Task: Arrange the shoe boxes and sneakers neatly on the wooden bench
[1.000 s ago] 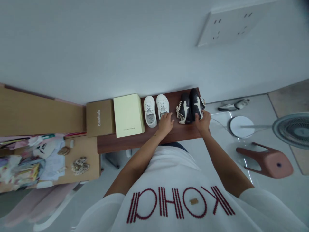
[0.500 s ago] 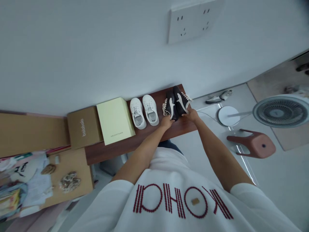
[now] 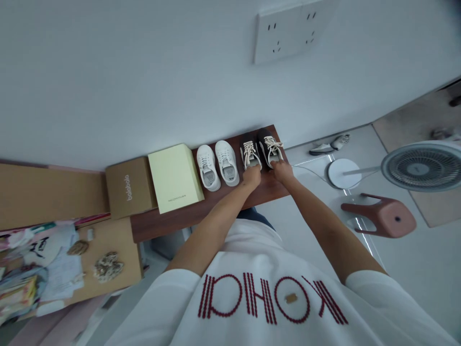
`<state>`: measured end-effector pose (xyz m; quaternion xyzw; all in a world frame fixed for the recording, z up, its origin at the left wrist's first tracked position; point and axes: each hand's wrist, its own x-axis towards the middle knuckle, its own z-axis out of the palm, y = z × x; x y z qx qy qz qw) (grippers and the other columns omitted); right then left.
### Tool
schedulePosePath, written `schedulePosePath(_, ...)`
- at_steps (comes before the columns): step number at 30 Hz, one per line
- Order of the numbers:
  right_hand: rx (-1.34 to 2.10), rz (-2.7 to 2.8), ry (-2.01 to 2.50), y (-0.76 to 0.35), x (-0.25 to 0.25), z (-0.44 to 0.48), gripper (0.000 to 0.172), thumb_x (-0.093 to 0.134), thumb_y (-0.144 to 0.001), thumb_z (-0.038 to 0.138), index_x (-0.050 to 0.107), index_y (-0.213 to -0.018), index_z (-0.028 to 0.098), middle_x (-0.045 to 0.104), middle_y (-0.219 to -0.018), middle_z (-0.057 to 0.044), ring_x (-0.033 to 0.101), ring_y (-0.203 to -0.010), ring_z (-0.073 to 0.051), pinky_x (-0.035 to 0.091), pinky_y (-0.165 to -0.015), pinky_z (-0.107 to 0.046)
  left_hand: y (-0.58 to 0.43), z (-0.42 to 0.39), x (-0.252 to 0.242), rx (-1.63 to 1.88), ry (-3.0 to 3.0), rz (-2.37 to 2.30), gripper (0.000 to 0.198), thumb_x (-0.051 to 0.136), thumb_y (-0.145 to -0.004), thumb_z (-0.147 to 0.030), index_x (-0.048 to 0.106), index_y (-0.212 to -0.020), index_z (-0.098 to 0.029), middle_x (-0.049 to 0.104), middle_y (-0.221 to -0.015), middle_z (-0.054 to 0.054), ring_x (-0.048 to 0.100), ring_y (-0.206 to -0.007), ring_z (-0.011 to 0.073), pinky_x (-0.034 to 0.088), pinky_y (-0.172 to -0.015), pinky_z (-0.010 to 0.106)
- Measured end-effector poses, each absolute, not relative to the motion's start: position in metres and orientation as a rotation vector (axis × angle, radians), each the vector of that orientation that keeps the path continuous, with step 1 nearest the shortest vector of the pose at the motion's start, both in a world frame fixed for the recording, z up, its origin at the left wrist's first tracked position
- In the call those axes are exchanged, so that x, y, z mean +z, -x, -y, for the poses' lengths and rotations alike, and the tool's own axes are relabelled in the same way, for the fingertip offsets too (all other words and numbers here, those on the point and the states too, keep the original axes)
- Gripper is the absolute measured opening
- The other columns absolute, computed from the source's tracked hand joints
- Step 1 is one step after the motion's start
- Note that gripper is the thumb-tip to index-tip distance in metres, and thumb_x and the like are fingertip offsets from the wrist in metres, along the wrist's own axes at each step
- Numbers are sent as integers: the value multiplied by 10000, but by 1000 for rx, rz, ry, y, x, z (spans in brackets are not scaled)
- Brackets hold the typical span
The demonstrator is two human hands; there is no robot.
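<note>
On a dark reddish-brown wooden bench [image 3: 169, 226] stands a pair of dark sneakers with cream laces, side by side and upright. My left hand [image 3: 252, 177] grips the heel of the left dark sneaker [image 3: 250, 153]. My right hand [image 3: 283, 170] has its fingers on the heel of the right dark sneaker [image 3: 269, 148]. To their left sit two white lace-up sneakers [image 3: 208, 168] [image 3: 226, 162], toes toward the wall. Beyond those lie a pale yellow shoebox [image 3: 175, 179] and a brown balabala box [image 3: 129, 188].
A white wall with a power socket plate [image 3: 286, 31] rises behind the bench. On the floor to the right are a pedestal fan [image 3: 419, 166], a pink stool on its side [image 3: 382, 214] and a pair of shoes [image 3: 329, 148]. A cluttered desk [image 3: 115, 240] stands at left.
The dark sneakers were lying on their sides with white side stripes showing. They now stand upright, laces up. The view has also swung since the oldest frame.
</note>
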<state>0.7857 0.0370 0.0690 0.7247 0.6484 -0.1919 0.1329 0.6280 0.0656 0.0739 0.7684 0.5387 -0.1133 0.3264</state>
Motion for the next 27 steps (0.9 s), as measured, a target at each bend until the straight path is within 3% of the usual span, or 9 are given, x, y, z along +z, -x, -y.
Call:
schedulePosePath(12,-557,-1868,-2021,-773,67,-48,323,460,-1039,211,664,-1284,153,682,-1302,-230,669,-1169,-286,517,-958,-383,-634,-70,66,-349,-1999,-1412,347,504,-1009,-183,641,-1327,-153,729,-1250,190,688,-1206,315,528,-1000,402)
schedulePosePath(24,-601,-1819,-2041,-770,58,-45,307,482,-1054,244,625,-1303,136,665,-1327,-238,652,-1207,-278,526,-972,-361,-636,-59,65,-370,-1948,-1445,423,357,-1023,-70,582,-1373,-148,696,-1295,194,628,-1312,274,515,-1051,390)
schedulePosePath(27,-585,-1856,-2084,-768,60,-44,330,521,-1046,296,613,-1310,122,649,-1349,-242,603,-1254,-309,517,-986,-391,-632,-59,70,-354,-1979,-1426,391,410,-1014,-80,577,-1360,-151,676,-1337,189,578,-1367,281,500,-1083,402)
